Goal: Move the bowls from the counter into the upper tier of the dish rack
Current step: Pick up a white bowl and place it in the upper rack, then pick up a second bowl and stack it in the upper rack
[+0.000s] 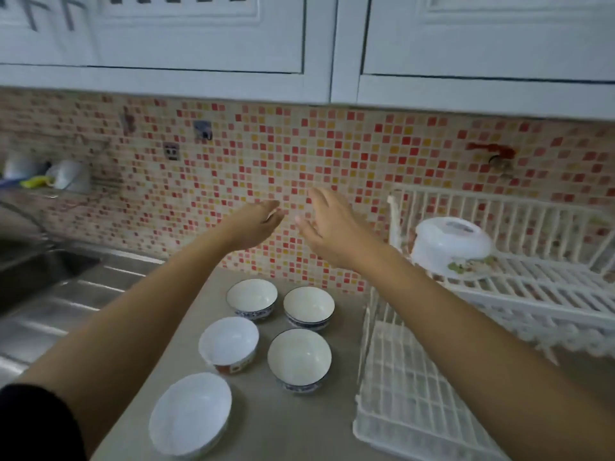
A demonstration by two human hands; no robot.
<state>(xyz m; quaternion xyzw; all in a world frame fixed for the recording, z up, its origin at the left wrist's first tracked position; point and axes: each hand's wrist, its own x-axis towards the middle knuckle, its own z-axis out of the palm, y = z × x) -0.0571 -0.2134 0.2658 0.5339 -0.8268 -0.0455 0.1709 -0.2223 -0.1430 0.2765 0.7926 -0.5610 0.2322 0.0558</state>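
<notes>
Several white bowls stand upright on the grey counter (266,427): two blue-patterned ones at the back (252,296) (308,306), a red-patterned one (228,341), another blue-rimmed one (299,356) and a plain white one nearest me (190,412). To the right is the white two-tier dish rack (532,294); a flower-patterned bowl (452,246) lies upside down on its upper tier. My left hand (256,224) and my right hand (327,224) are raised high above the bowls in front of the tiled wall, fingers apart, holding nothing.
A steel sink and drainboard (66,294) lie to the left, with cups and a yellow item (36,181) on a ledge behind. White wall cabinets (199,44) hang overhead. The rack's lower tier (416,394) reaches toward the counter's front.
</notes>
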